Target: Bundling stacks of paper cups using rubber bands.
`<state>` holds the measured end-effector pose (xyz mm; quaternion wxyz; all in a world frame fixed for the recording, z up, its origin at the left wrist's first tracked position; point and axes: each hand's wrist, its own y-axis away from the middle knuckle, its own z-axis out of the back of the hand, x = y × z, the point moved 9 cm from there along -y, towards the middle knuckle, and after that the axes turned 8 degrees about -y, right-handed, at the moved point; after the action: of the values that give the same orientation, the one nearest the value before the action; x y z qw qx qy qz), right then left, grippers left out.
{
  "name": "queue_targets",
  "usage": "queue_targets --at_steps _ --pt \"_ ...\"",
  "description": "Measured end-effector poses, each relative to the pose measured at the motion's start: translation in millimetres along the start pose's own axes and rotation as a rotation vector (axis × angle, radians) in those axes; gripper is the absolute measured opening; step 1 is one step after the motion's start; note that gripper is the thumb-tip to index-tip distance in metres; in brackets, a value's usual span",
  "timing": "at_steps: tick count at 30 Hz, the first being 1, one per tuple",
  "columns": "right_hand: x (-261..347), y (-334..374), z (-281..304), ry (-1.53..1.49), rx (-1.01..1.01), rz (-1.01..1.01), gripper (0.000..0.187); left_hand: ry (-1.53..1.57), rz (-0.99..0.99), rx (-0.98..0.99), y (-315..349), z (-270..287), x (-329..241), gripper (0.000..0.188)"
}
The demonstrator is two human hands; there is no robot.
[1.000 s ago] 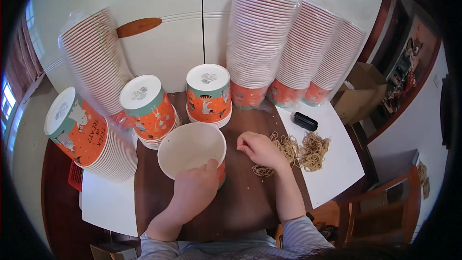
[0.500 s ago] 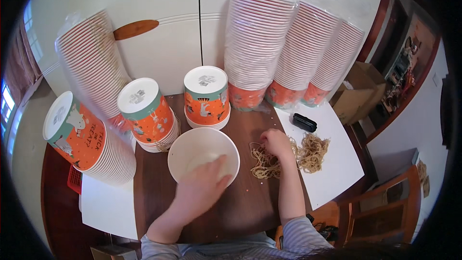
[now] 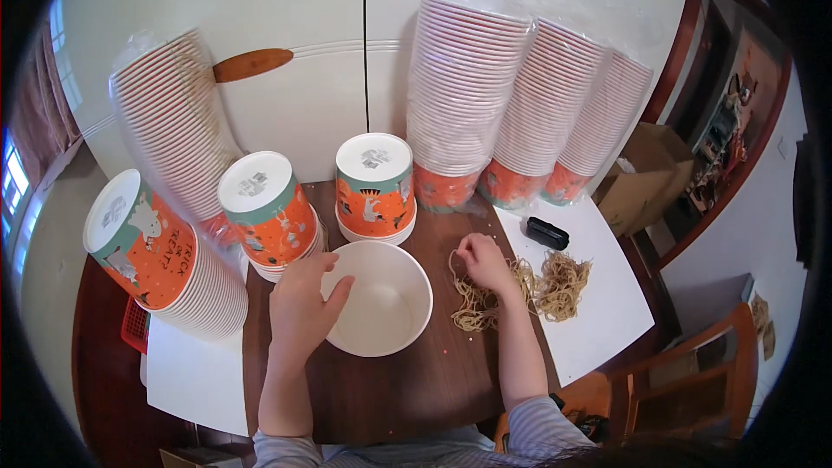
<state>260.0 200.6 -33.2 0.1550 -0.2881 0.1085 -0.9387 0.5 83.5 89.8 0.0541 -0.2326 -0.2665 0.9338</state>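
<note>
A white paper bucket (image 3: 381,312) stands mouth up in front of me, its inside showing bare. At its left rim is my left hand (image 3: 303,299), open, thumb apart from the fingers; whether it touches the rim I cannot tell. My right hand (image 3: 485,262) is closed, fingers pinched together at the upper edge of a loose heap of thin tan bands (image 3: 472,305), which look like rubber bands. What those fingers hold, if anything, is hidden. Another tangled clump of the bands (image 3: 565,284) lies to its right on a white sheet (image 3: 598,329).
Upside-down orange buckets (image 3: 374,199) stand behind the white one, with a second stack (image 3: 269,217) and a taller leaning stack (image 3: 156,251) to the left. Tall plastic-wrapped bucket stacks (image 3: 468,87) line the back. A black oblong object (image 3: 547,232) lies at the right.
My left hand has come out of the white bucket and moved left to its rim. The right hand has shifted slightly left, still closed near the bands.
</note>
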Motion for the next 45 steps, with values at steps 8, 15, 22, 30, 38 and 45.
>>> queue_targets --at_steps 8,15,22,30,38,45 --pt "90 24 50 -1.196 0.112 -0.013 0.005 0.331 -0.212 0.065 9 -7 -40 0.023" --pt "137 45 49 -1.223 0.225 0.075 0.009 0.631 -0.169 0.255 23 -33 -62 0.030" --pt "154 50 47 -1.255 0.284 0.153 0.011 0.798 0.003 0.445 30 -57 -50 0.015" --pt "163 58 50 -1.412 0.426 0.153 0.016 1.113 -0.082 0.573 29 -42 -57 0.006" --pt "163 62 59 -1.295 0.251 0.162 0.015 1.261 0.042 0.814 42 -47 -52 0.004" --pt "183 69 80 -0.740 0.077 0.315 0.011 1.222 0.099 0.869 42 -47 -60 0.012"
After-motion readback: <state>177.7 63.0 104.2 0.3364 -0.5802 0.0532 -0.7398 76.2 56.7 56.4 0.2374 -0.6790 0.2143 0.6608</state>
